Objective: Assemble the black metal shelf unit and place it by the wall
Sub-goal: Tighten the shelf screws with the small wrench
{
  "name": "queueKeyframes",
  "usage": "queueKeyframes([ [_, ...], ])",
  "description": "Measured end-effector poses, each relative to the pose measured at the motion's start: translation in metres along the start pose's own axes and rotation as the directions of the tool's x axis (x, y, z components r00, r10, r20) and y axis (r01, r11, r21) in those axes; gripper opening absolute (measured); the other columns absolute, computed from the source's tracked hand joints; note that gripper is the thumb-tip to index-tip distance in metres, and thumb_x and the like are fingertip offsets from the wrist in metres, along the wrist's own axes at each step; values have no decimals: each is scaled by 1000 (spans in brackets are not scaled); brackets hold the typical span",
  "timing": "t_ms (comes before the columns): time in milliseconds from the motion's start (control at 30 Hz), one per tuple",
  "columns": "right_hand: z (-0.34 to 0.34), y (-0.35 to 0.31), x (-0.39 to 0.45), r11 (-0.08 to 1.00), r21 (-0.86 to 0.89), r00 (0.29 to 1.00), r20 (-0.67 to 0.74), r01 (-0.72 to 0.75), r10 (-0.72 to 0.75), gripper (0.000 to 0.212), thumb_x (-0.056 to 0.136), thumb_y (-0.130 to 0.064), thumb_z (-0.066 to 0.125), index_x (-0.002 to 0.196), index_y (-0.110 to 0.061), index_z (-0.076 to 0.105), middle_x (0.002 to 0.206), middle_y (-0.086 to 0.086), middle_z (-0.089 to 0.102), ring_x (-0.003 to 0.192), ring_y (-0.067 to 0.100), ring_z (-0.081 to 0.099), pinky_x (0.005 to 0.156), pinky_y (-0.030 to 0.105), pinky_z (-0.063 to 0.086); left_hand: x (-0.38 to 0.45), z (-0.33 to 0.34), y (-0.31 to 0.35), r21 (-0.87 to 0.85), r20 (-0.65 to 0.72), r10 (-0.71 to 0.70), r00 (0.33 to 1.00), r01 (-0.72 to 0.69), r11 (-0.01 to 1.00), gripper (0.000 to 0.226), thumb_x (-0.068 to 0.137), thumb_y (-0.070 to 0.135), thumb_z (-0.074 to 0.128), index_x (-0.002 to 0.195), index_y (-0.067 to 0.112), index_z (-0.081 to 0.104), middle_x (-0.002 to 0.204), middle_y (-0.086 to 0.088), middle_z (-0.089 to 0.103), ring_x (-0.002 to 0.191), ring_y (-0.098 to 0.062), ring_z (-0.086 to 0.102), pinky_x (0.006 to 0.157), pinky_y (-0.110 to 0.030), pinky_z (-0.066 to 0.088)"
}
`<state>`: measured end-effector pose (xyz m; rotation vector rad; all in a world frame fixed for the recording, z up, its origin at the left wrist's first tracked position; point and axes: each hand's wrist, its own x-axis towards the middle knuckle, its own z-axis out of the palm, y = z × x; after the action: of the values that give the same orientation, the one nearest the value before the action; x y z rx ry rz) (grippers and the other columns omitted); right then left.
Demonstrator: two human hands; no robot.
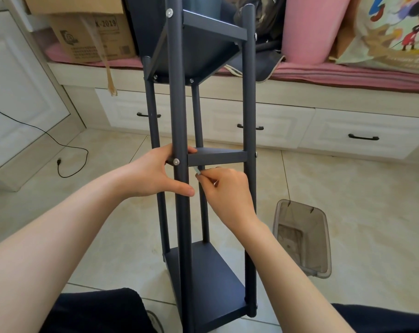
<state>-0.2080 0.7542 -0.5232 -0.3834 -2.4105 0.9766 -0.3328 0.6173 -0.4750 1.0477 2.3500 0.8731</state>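
Observation:
The black metal shelf unit (217, 272) stands upright on the tiled floor between my knees, with shelves at top, middle and bottom joined by round posts. My left hand (155, 175) grips the near left post (179, 116) at the middle shelf (217, 157), fingers curled round it beside a silver screw head (176, 161). My right hand (227, 192) sits just under the middle shelf's front edge and pinches a small silver tool (198, 171), whose tip points up under the shelf. What the tip touches is hidden.
A clear plastic bin (302, 239) stands on the floor to the right. Behind the shelf runs a white drawer bench (347, 131) with a pink cushion, a cardboard box (93, 37) and bags on top. A black cable (67, 150) lies on the floor at left.

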Motion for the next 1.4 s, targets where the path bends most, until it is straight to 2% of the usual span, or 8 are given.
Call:
queueKeyframes([
  [167, 5, 1, 3, 999, 41, 1000, -21, 13, -12, 19, 96, -20, 63, 87, -12, 78, 65, -4, 64, 62, 15, 56, 64, 29, 49, -1, -1, -1, -1, -2, -4, 1000, 4, 1000, 82, 64, 41, 92, 130, 52, 45, 136, 19, 51, 127, -6, 45, 109, -28, 34],
  [300, 12, 2, 4, 989, 147, 1000, -30, 3, 2, 16, 95, -20, 65, 95, -12, 79, 75, -1, 72, 69, 15, 63, 71, 32, 54, -2, -1, -1, 5, 0, -2, 1000, 2, 1000, 83, 63, 42, 92, 130, 53, 45, 134, 21, 50, 124, -5, 44, 106, -26, 34],
  [467, 23, 5, 1, 976, 220, 999, -49, -3, 14, 14, 93, -18, 67, 98, -13, 79, 81, -5, 74, 68, -1, 60, 74, 14, 50, -2, -1, -2, 9, -7, -8, 1000, 8, 1000, 87, 57, 51, 90, 131, 53, 45, 133, 22, 50, 124, -3, 44, 105, -27, 34],
  [667, 39, 6, 4, 943, 330, 997, -60, -34, 57, 13, 91, -14, 68, 97, -11, 79, 86, -13, 64, 98, 20, 62, 86, 41, 54, -1, -1, -5, 3, -9, 7, 1000, -7, 1000, 82, 61, 44, 92, 129, 54, 46, 129, 24, 53, 120, 1, 48, 106, -26, 35],
  [900, 64, 12, 5, 892, 449, 981, -191, 50, 41, 13, 89, -8, 69, 98, -5, 78, 104, 8, 68, 99, 18, 63, 87, 36, 55, -3, -5, -12, -17, 2, 36, 999, -36, 999, 79, 61, 40, 93, 124, 56, 49, 126, 29, 54, 118, 12, 46, 100, -18, 35],
  [1100, 67, 13, 5, 869, 492, 981, -187, 55, 43, 15, 90, -9, 65, 97, -5, 77, 93, 0, 71, 96, 21, 66, 87, 43, 55, -3, -5, -9, -24, 9, 29, 1000, -28, 999, 88, 50, 52, 89, 129, 53, 50, 128, 27, 54, 119, 11, 46, 104, -20, 34],
  [1267, 55, 17, 4, 886, 463, 998, -44, -20, 45, 14, 93, -11, 65, 98, -11, 78, 83, -9, 70, 83, 10, 64, 82, 33, 56, 0, -4, -9, 0, 14, 29, 999, -29, 1000, 78, 63, 39, 93, 124, 56, 48, 125, 30, 52, 117, 6, 48, 102, -22, 35],
  [1400, 36, 29, -5, 955, 289, 983, 181, -65, 12, 18, 96, -19, 62, 104, -13, 77, 73, -19, 66, 75, -2, 63, 73, 8, 47, 0, -3, -7, 13, 14, -5, 1000, 5, 1000, 85, 63, 42, 92, 134, 50, 46, 132, 22, 51, 123, -4, 44, 104, -26, 35],
])
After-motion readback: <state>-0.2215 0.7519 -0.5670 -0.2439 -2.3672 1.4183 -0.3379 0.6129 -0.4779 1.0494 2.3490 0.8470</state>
